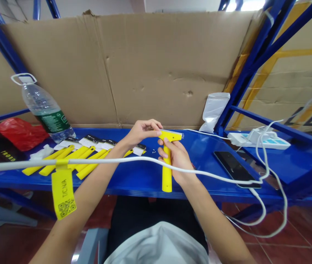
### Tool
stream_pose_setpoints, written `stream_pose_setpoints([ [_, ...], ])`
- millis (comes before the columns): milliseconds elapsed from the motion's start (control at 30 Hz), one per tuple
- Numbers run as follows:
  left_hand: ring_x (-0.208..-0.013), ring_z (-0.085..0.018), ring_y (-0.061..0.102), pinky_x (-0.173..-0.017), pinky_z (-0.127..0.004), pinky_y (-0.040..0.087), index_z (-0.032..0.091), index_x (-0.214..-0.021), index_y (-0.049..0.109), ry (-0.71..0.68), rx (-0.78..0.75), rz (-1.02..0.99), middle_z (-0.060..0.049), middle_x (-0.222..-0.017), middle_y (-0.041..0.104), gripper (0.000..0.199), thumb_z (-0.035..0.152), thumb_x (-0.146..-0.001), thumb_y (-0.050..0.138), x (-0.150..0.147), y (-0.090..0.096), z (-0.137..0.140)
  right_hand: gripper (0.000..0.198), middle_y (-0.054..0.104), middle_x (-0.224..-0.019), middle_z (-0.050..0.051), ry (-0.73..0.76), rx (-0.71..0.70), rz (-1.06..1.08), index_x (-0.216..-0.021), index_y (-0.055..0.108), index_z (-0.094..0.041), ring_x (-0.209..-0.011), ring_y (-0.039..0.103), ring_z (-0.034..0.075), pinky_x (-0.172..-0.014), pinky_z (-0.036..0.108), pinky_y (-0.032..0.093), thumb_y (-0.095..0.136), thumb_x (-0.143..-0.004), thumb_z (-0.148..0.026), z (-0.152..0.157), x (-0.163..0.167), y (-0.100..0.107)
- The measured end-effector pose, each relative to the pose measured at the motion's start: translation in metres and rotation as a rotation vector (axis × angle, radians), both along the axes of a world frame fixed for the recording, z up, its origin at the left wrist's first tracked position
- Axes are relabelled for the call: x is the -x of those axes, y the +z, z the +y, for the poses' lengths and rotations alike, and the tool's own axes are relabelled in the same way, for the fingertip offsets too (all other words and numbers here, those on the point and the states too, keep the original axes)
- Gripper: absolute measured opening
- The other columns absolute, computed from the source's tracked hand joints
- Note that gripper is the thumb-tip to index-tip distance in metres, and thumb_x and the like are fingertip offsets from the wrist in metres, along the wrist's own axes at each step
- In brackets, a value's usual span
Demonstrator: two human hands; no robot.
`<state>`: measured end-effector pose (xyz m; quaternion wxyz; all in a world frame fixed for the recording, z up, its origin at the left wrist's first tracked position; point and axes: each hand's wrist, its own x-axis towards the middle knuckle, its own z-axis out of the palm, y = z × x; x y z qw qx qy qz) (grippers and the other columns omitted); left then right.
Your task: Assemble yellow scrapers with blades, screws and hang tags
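Note:
A yellow T-shaped scraper is held upright over the blue table, with a pale strip along the top of its head. My right hand is closed round the handle just below the head, its thumb against the yellow plastic. At the left end of the head, my left hand pinches the edge between thumb and fingers. Small pieces like screws lie on the table left of the handle. Farther left, several yellow handles lie side by side, with black-and-white cards behind them.
A white cable with a yellow tag crosses in front of my arms. A water bottle and red plastic bag stand left. Right are a phone and power strip. Cardboard and blue posts border the table.

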<state>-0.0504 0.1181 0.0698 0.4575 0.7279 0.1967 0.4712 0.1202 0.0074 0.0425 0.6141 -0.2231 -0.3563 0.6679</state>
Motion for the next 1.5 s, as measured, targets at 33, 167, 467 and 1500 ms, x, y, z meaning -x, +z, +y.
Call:
stream_pose_setpoints([
  [33, -0.101, -0.021, 0.069, -0.097, -0.040, 0.052, 0.018, -0.079, 0.085, 0.007, -0.001, 0.008, -0.009, -0.107, 0.077, 0.028, 0.038, -0.073, 0.103, 0.001, 0.000, 0.000, 0.041, 0.068, -0.094, -0.004, 0.001, 0.005, 0.001, -0.102, 0.064, -0.023, -0.057, 0.042, 0.004, -0.046, 0.018, 0.042, 0.097, -0.081, -0.033, 0.000, 0.000, 0.000],
  [167, -0.096, -0.020, 0.070, -0.098, -0.040, 0.053, 0.018, -0.077, 0.083, 0.011, 0.024, 0.038, -0.008, -0.103, 0.077, 0.030, 0.038, -0.072, 0.103, 0.003, 0.002, 0.000, 0.042, 0.067, -0.095, -0.004, 0.014, 0.023, -0.007, -0.100, 0.063, -0.023, -0.060, 0.043, 0.005, -0.047, 0.018, 0.041, 0.098, -0.080, -0.035, -0.001, 0.000, 0.001],
  [467, -0.098, -0.020, 0.071, -0.100, -0.038, 0.051, 0.016, -0.075, 0.079, -0.027, 0.103, 0.041, -0.007, -0.099, 0.078, 0.026, 0.029, -0.069, 0.101, 0.004, -0.002, 0.007, 0.044, 0.067, -0.094, -0.004, 0.064, 0.061, 0.018, -0.099, 0.063, -0.022, -0.060, 0.042, 0.004, -0.046, 0.017, 0.040, 0.100, -0.076, -0.030, 0.000, 0.000, 0.003],
  [1500, -0.082, -0.021, 0.071, -0.079, -0.034, 0.051, 0.017, -0.093, 0.084, 0.003, -0.031, 0.693, -0.008, -0.091, 0.082, 0.032, 0.046, -0.081, 0.093, 0.018, -0.017, 0.023, 0.022, 0.066, -0.101, 0.000, 0.009, -0.082, 0.051, -0.099, 0.068, -0.022, -0.065, 0.041, 0.007, -0.045, 0.017, 0.038, 0.086, -0.087, -0.019, -0.004, -0.038, 0.024],
])
